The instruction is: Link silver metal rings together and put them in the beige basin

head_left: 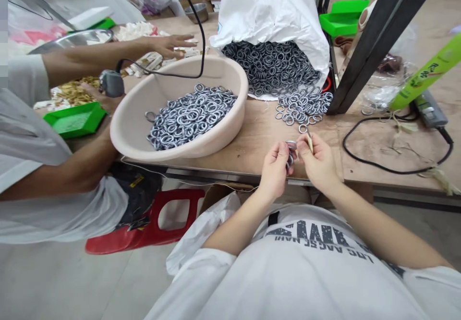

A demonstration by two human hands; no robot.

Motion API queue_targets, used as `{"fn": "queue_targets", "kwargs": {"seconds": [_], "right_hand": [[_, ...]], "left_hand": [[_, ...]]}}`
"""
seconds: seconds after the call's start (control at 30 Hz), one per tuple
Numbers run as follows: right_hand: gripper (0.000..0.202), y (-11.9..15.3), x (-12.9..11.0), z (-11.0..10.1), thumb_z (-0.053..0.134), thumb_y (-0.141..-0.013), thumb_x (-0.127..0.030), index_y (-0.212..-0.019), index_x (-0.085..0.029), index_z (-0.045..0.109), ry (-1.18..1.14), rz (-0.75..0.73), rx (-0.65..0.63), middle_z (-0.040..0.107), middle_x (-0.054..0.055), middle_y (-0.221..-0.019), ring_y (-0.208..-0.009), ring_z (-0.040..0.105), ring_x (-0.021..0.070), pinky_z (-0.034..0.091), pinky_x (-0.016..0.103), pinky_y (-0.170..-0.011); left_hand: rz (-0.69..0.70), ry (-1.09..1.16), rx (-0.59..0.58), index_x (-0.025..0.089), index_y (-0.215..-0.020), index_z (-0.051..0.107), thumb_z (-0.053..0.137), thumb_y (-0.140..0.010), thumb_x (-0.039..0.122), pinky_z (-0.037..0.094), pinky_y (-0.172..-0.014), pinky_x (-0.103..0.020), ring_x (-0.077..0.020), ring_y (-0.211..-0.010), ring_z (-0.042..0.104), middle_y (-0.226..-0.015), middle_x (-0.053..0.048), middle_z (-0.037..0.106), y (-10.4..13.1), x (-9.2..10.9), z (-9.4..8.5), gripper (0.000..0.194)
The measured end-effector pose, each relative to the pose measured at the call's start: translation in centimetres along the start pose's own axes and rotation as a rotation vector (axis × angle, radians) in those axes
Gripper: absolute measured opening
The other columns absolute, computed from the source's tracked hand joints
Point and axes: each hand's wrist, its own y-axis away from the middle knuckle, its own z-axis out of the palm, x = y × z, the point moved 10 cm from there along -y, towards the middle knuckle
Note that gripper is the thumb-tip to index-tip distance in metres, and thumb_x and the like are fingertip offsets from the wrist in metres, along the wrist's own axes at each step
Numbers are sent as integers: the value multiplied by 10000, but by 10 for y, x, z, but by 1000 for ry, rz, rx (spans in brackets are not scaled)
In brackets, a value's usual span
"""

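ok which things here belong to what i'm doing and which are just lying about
Seemingly in use:
grey rings, left hand
thin pale piece, right hand
loose ring pile
white sack
pale basin

Seemingly just lying about:
lime-green tube
looped black cable
red stool

I held a few grey rings (290, 158) in my left hand (274, 170), and my right hand (320, 162), just beside it, pinched a thin pale strip (309, 142). Beyond my fingers, a loose ring pile (304, 106) lay on the wooden tabletop (252, 140), by the mouth of a white sack (273, 10) full of such rings. To the left stood a beige plastic basin (180, 153) partly filled with more. A co-worker in a white shirt (29, 180) reached one arm behind its rim. A black cable (382, 168) curved across the wood at right.
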Motion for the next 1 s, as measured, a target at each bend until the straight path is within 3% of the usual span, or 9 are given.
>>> {"fn": "queue_targets", "kwargs": {"seconds": [0.13,0.2,0.33,0.47,0.6,0.7,0.77,0.87,1.0], "right_hand": [[196,17,-8,2,603,-937,-415,-874,-230,591,157,-170,70,554,18,-853,-809,546,173,449,319,-751],[144,14,-10,2,634,-914,-371,-949,-233,609,129,-171,11,567,16,-888,-806,556,167,459,320,-754],[289,4,-22,6,683,-852,-301,-1131,-233,654,101,-175,-179,597,30,-958,-858,583,177,486,337,-797],[282,4,-33,0,690,-816,-264,-1096,-236,680,176,-252,-133,601,37,-955,-906,593,199,496,374,-849],[282,4,-14,5,707,-788,-297,-1057,-244,639,67,-111,-142,626,31,-965,-833,614,185,522,340,-755],[170,-1,-5,6,671,-822,-342,-942,-235,618,-31,12,-147,611,-4,-803,-680,570,151,494,299,-646],[152,-3,-10,-1,635,-861,-373,-871,-225,606,-14,18,-113,580,-16,-734,-640,536,140,461,285,-621],[199,2,-35,-8,586,-924,-391,-842,-214,621,216,-134,-124,582,-2,-739,-684,535,148,425,292,-657],[222,24,-58,3,566,-955,-370,-819,-208,636,510,-337,-269,594,17,-735,-693,533,158,387,305,-664]], "left_hand": [[-59,104,47,184,-818,570,740,-777,564,299,-407,-154,-23,-466,364,-694,56,496,6,-6,1,418],[-84,120,7,172,-781,562,780,-736,556,287,-409,-150,-22,-475,352,-676,56,480,5,-3,2,445],[-131,111,-118,147,-737,570,804,-720,533,253,-403,-141,-21,-483,346,-640,47,470,5,2,8,452],[-244,129,-160,142,-717,550,767,-726,602,221,-385,-142,-16,-451,306,-600,53,436,10,-8,16,508],[-192,103,-121,155,-722,533,732,-764,603,234,-388,-146,-25,-457,299,-593,57,424,11,-8,15,492],[-123,35,-132,154,-709,540,731,-784,566,240,-390,-146,-34,-478,317,-598,49,440,11,-4,14,461],[-100,9,-170,150,-677,527,719,-811,532,238,-388,-147,-37,-485,323,-603,40,444,11,-1,16,448],[-102,23,-199,147,-660,513,715,-826,501,231,-390,-144,-34,-480,314,-605,37,441,12,3,17,440],[-151,57,-171,149,-691,536,767,-763,528,213,-388,-141,-23,-452,282,-586,52,430,12,3,15,450]]}}
